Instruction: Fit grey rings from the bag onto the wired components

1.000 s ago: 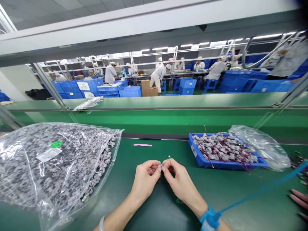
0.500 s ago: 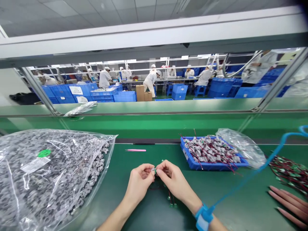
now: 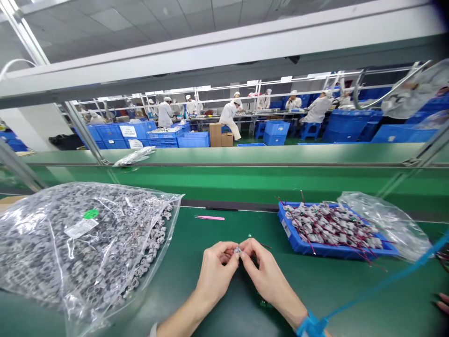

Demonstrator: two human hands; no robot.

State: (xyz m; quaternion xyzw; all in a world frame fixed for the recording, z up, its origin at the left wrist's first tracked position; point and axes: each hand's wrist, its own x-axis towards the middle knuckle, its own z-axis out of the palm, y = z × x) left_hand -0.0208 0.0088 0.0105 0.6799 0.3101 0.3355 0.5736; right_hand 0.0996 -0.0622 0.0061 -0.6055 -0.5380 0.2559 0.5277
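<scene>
Both hands meet over the green work surface at the lower middle. My left hand (image 3: 218,271) pinches one side of a small grey part (image 3: 237,250). From the other side, my right hand (image 3: 264,267) grips the same part between thumb and finger; a blue wrist strap circles that wrist. The part is mostly hidden by the fingertips. Small green pieces (image 3: 265,304) lie under my right hand. Beyond the hands rests a pair of pink tweezers (image 3: 210,217). To the right, a blue tray (image 3: 326,250) holds many grey parts with dark red wires.
A large clear bag of grey parts (image 3: 91,248) covers the left side. An empty-looking plastic bag (image 3: 389,224) lies behind the tray. A blue cord (image 3: 379,283) crosses the lower right. Another person's fingertips (image 3: 444,302) show at the right edge. People in white work beyond the bench.
The view has turned left, so the bench items appear farther right. Both hands stay pinched together at the small part. The other person's hand has mostly left the view.
</scene>
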